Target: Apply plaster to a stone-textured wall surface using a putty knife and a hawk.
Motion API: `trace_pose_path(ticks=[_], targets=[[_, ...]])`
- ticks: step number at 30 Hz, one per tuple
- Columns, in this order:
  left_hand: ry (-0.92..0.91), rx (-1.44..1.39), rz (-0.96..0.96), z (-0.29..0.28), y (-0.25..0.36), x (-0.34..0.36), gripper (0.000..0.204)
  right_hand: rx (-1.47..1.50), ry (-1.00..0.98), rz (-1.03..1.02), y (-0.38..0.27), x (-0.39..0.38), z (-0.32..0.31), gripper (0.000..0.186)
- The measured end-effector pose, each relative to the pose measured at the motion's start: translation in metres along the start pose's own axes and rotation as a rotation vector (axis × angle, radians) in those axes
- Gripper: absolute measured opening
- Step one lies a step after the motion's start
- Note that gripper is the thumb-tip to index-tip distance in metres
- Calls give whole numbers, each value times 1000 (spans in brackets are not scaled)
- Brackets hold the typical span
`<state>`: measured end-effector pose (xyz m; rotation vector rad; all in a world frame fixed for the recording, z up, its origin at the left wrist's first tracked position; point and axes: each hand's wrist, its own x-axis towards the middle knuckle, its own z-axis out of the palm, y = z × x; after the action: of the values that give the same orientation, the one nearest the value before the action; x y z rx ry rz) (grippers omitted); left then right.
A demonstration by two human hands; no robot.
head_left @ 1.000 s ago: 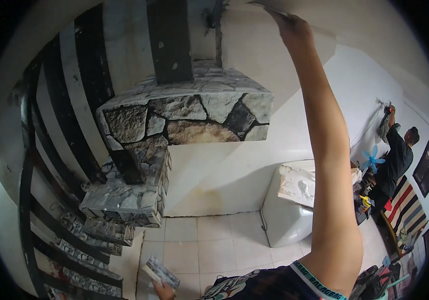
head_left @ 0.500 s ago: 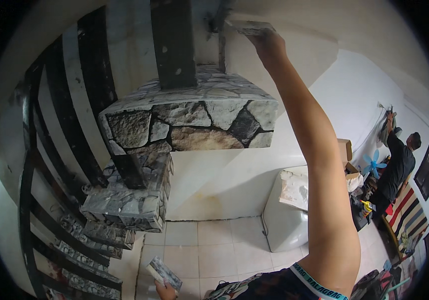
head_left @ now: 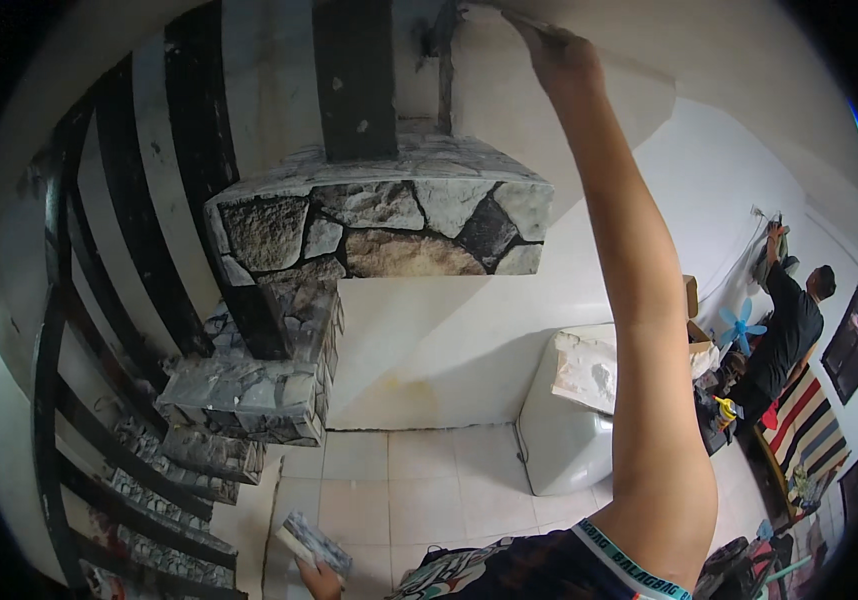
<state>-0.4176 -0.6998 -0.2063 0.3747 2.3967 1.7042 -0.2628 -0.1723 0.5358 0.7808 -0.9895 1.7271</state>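
My right arm reaches up to the top of the view. There my right hand (head_left: 567, 65) is closed round a flat plastering trowel (head_left: 527, 20), seen nearly edge-on against the upper wall (head_left: 509, 110). Low down, left of my body, my left hand (head_left: 321, 580) grips a rectangular flat blade (head_left: 313, 545) with grey and white smears. Its handle is hidden. Below the raised trowel, to the left, juts a stair step (head_left: 389, 230) with a stone-pattern face. A dark post (head_left: 354, 80) stands on that step.
Black railing bars (head_left: 134, 200) and lower stone-pattern steps (head_left: 244, 395) descend on the left. A white rounded appliance (head_left: 564, 440) stands on the tiled floor (head_left: 399, 510). At the far right, a person in dark clothes (head_left: 794, 320) reaches to the wall near a blue fan (head_left: 742, 325).
My right hand has moved up and slightly right, and its trowel has tilted to nearly edge-on. The left-hand blade has shifted slightly left. The view has moved a little.
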Motion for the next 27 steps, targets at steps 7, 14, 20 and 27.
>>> trace_pose_path(ticks=[7, 14, 20, 27], targets=[[5, 130, -36, -9, 21, 8, 45, -1109, 80, -415, -32, -114, 64, 37], [-78, 135, -95, 17, 71, 1, 39, -463, 25, -412, -44, -165, 51, 34], [-205, 47, 85, 27, 80, 5, 32, -513, 70, -132, -3, -95, 14, 34], [-182, 16, 117, 28, 98, -7, 32, -833, 2, -70, 37, -35, 0, 36]])
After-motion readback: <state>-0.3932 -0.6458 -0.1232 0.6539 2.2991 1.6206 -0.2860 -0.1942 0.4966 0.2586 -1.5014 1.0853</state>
